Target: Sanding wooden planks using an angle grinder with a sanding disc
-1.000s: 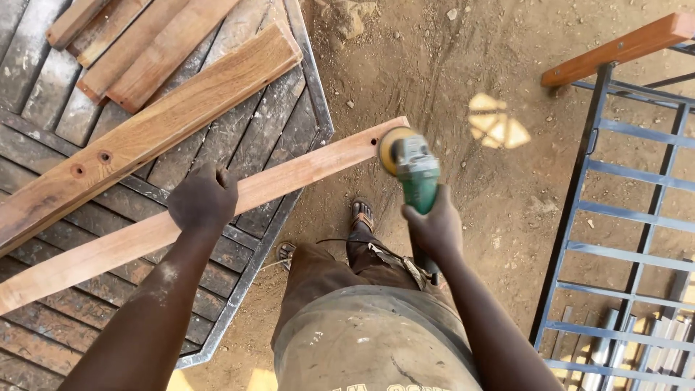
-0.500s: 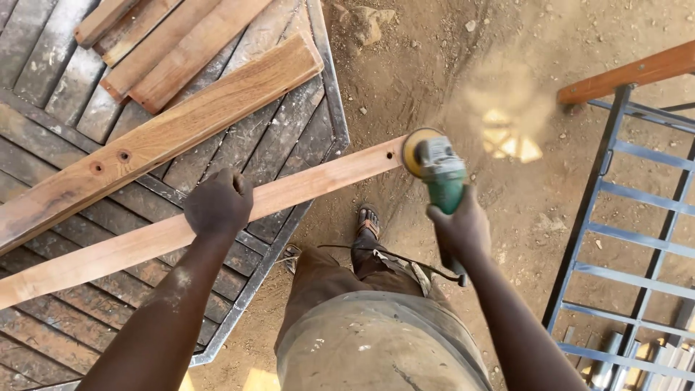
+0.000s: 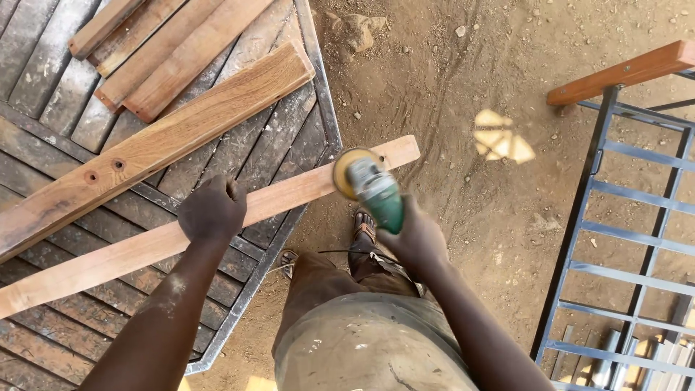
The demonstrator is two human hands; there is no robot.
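The long wooden plank lies slantwise under your left hand, whose grip is closed down on it, its far end jutting past the table edge. Your right hand has its grip wrapped around the green angle grinder, disc touching the plank near that end. Beyond your left hand, thicker planks lie on the table

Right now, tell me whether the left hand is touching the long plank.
Touching. The head view shows the left hand pressed down on the long plank, fingers curled over its far edge, no gap.
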